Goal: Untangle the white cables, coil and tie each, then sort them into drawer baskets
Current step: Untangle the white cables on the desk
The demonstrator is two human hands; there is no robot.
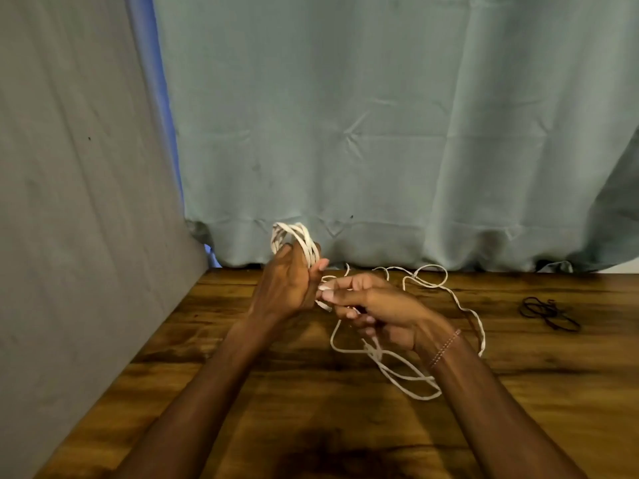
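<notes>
While the white cable point(463, 307) lies half loose on the table point(242, 392), its coil point(297, 242) is gripped by the left hand point(287, 285); the right hand point(366, 305) pinches the feed, and a snagging kink could tug loops free

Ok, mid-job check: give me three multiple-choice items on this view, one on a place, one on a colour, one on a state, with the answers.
1. Where do the dark elastic bands lie?
A. on the table, far right
B. in a basket
C. around the left wrist

2. What colour is the loose cable on the table?
A. black
B. white
C. red

3. What is the left hand doing?
A. resting flat and empty
B. holding a wound coil
C. gripping the curtain

Answers: 1 A, they sit on the wood, apart from both hands. 2 B, it shows white against the brown wood. 3 B, the coil loops above its fingers.
</notes>
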